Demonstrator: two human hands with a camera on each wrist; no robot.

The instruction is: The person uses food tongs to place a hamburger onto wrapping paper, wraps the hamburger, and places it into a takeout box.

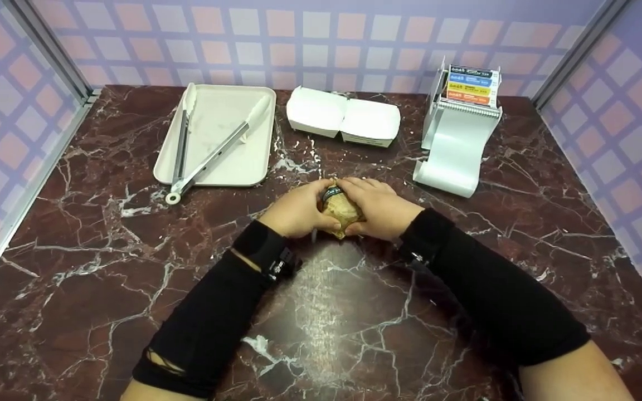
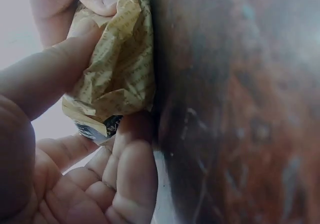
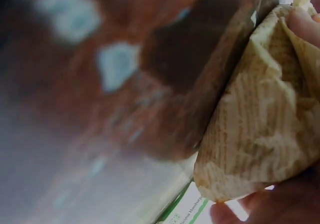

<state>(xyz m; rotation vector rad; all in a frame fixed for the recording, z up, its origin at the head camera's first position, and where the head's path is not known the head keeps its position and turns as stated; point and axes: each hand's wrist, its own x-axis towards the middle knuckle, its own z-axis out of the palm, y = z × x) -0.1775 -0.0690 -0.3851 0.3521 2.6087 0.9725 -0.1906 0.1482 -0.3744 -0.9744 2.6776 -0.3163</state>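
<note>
A paper-wrapped burger (image 1: 341, 208) sits on the marbled table, bundled in creased tan paper with printed lines; its contents are hidden. My left hand (image 1: 300, 209) holds it from the left, with the thumb on the near side and the fingers curving round the far side. From the right, my right hand (image 1: 382, 206) grips it in the same way. A dark label (image 1: 332, 192) with pale lettering shows on the wrap beside the left fingers. In the left wrist view, the thumb presses a paper fold (image 2: 112, 58), and the label (image 2: 92, 132) peeks out below.
An open white clamshell box (image 1: 343, 118) stands beyond the hands. Spread tongs (image 1: 209, 159) lie across a beige tray (image 1: 218, 179) at the back left. At the back right, a label dispenser (image 1: 466, 92) has a pale strip (image 1: 457, 145) hanging forward. Patterned walls enclose the table.
</note>
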